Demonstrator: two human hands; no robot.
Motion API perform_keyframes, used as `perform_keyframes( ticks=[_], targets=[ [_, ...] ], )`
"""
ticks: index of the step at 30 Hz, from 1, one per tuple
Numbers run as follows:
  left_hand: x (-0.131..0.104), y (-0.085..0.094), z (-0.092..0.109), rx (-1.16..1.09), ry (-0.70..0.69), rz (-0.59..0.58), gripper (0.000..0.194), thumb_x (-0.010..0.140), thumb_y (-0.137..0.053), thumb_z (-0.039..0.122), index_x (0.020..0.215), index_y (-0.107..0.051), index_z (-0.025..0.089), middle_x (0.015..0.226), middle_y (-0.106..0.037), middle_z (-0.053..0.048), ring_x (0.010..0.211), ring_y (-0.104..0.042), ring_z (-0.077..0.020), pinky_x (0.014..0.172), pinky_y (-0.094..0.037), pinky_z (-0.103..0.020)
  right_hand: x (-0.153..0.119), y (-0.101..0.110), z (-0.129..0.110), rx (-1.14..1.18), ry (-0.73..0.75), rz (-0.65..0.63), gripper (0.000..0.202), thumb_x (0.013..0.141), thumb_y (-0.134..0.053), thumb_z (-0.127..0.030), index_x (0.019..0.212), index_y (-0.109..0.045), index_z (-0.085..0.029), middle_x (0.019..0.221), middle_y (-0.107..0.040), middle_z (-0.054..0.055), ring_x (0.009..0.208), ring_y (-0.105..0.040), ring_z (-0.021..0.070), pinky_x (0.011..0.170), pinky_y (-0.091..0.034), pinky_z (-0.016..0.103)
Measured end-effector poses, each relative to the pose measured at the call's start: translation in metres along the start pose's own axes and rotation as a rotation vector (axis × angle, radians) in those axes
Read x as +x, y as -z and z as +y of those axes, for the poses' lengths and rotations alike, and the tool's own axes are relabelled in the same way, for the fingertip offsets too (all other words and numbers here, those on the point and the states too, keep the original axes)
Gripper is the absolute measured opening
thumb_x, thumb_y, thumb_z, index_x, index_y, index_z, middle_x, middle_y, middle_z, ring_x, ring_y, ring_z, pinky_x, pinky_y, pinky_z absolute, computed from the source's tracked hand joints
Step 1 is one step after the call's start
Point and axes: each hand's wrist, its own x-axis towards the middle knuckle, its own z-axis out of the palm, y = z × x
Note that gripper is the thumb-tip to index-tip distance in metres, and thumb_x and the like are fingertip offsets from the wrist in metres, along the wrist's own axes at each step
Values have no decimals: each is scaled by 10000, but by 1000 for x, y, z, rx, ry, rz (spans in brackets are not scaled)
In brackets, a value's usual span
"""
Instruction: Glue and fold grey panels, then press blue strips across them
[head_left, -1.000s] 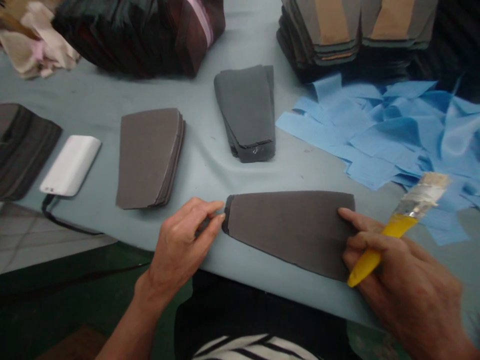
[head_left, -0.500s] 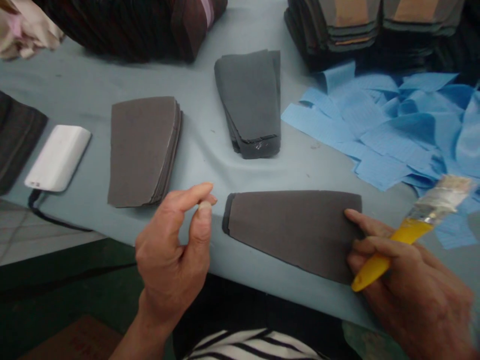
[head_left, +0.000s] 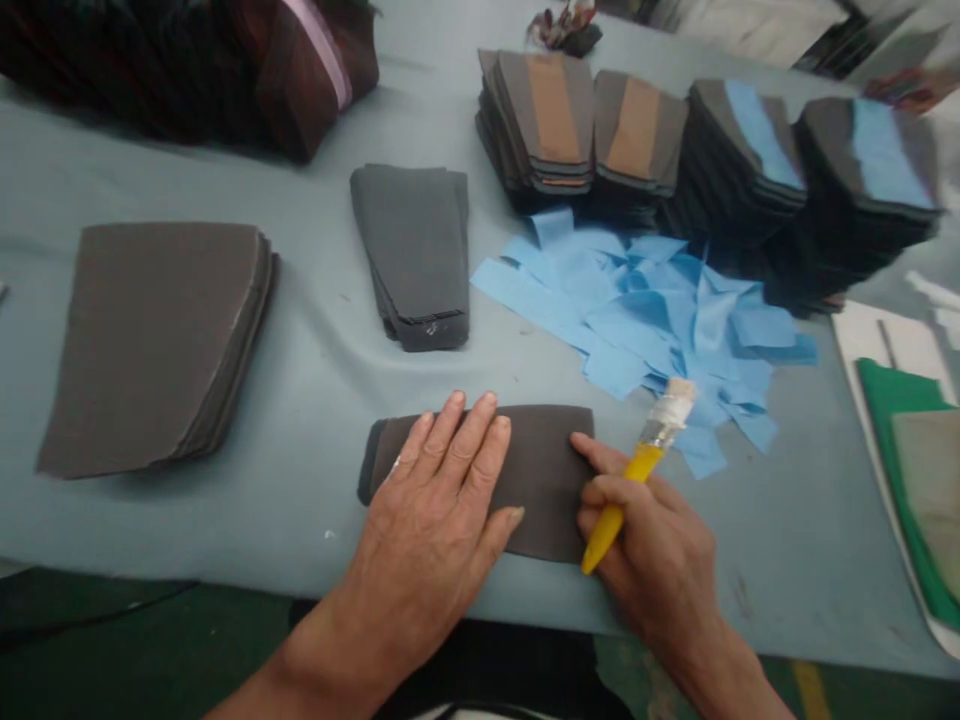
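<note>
A dark brown tapered fabric piece (head_left: 551, 480) lies on the table near its front edge, with a black strip showing at its narrow left end. My left hand (head_left: 439, 520) rests flat on its left half, fingers spread. My right hand (head_left: 652, 530) holds a yellow-handled brush (head_left: 628, 490), bristles pointing up and away, while its index fingertip touches the piece's right edge. Behind them is a small stack of dark grey pieces (head_left: 416, 245), the lowest end shiny. A larger stack of brown pieces (head_left: 154, 340) sits to the left.
Loose light blue strips (head_left: 637, 310) are heaped behind the brush. Stacks with orange-brown bands (head_left: 555, 110) and blue bands (head_left: 885, 155) stand at the back right. A dark bundle with a pink band (head_left: 319, 50) lies back left. Green material (head_left: 900, 480) is at the far right.
My left hand has come down from a raised, near-pinched pose onto the brown piece, fingers now spread. The view has shifted right, showing more stacks. The brush remains in my right hand.
</note>
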Motion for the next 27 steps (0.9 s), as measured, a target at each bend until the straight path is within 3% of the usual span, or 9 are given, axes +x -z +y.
perform_keyframes(
  ticks=[6, 11, 18, 22, 27],
  targets=[
    [3, -12, -3, 104, -2, -19, 572, 1118, -347, 396, 1483, -610, 43, 1593, -566, -185, 1472, -552, -408, 1169, -523, -559, 4, 3, 1, 17, -12, 10, 143, 997, -551, -99, 950, -567, -232, 1280, -767, 156, 1142, -769, 246, 923, -655, 393],
    [4, -10, -3, 141, -28, -15, 593, 1123, -303, 394, 1468, -626, 35, 1574, -585, -193, 1445, -580, -407, 1150, -527, -544, 19, 5, -22, 76, -76, 114, 168, 990, -663, -127, 994, -533, -235, 1319, -745, 187, 1217, -741, 263, 1011, -627, 417],
    [1, -18, -5, 178, -79, 48, 593, 1110, -218, 271, 1478, -609, 19, 1528, -632, -197, 1404, -617, -408, 1132, -501, -529, 51, -32, -62, 374, -131, 98, 108, 1038, -587, -192, 1092, -513, -249, 1409, -701, 144, 1349, -659, 237, 1099, -593, 440],
    [1, -19, -5, 181, -84, 67, 584, 1096, -216, 219, 1511, -571, 11, 1519, -639, -201, 1393, -628, -398, 1132, -492, -516, 52, -48, -62, 343, -153, 91, 96, 1067, -568, -241, 1157, -534, -234, 1424, -687, 162, 1390, -628, 262, 1145, -556, 500],
    [1, -18, -5, 139, -59, 47, 556, 1100, -268, 242, 1474, -606, 5, 1532, -626, -209, 1426, -596, -410, 1155, -484, -529, 46, -44, -53, 293, -112, 27, 112, 1070, -556, -236, 1178, -527, -237, 1432, -678, 171, 1409, -609, 268, 1158, -537, 528]
  ],
)
